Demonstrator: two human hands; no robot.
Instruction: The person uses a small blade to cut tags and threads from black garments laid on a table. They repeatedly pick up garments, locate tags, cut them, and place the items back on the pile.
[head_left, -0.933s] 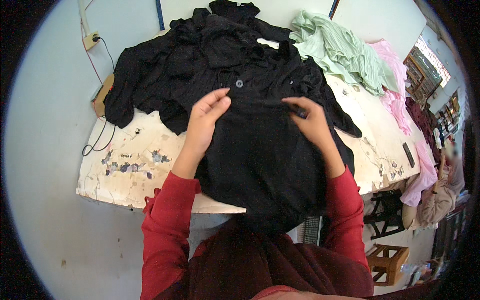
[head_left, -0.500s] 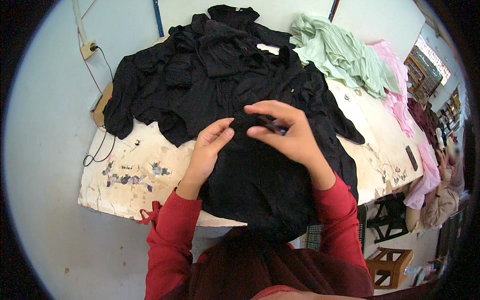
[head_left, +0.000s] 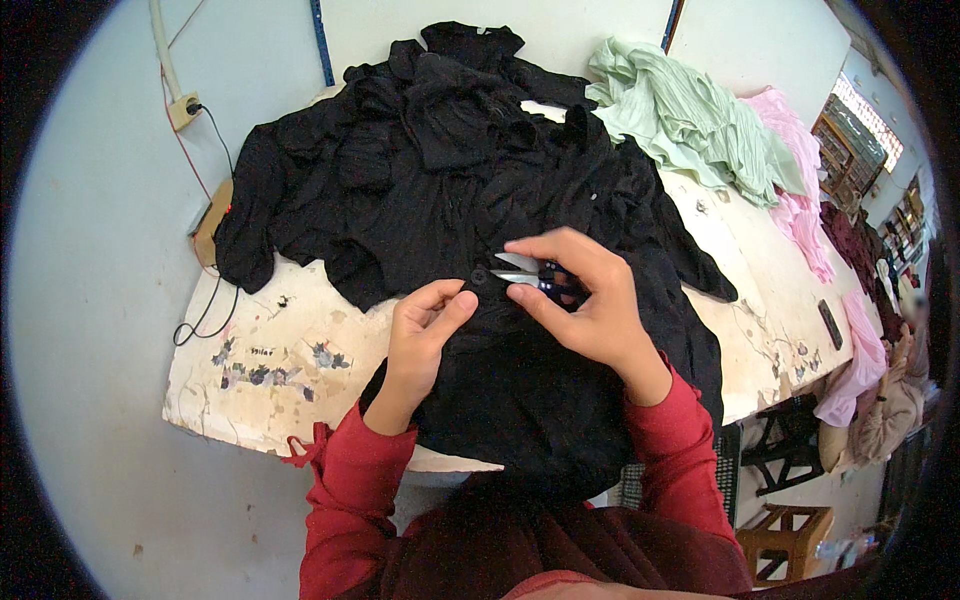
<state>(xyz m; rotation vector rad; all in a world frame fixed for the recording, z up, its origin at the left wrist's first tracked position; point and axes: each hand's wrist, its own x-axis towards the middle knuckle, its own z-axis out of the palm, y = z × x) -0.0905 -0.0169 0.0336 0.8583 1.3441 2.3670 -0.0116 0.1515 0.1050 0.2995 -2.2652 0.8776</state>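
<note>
A large black garment (head_left: pixel 520 390) is spread in folds over the table and hangs off its near edge. My left hand (head_left: pixel 428 325) is closed, thumb against forefinger, pinching the garment's cloth beside a round black button (head_left: pixel 479 275). In my right hand (head_left: pixel 600 305) is a pair of thread snips (head_left: pixel 520 277) with dark handles. Their bright blades are spread apart, tips pointing left, close to the button. Whether a thread lies between the blades is too small to tell.
A mint-green cloth (head_left: pixel 690 120) and a pink cloth (head_left: pixel 800 230) lie at the table's far right. A dark flat bar (head_left: pixel 830 324) rests near the right edge. A power strip (head_left: pixel 208 232) with a cable is at the left, and a wooden stool (head_left: pixel 785 545) stands at lower right.
The snips have turned, so their spread blades now show, pointing at the button. Both hands sit a little lower in the picture. The button by my left fingertips has come into sight.
</note>
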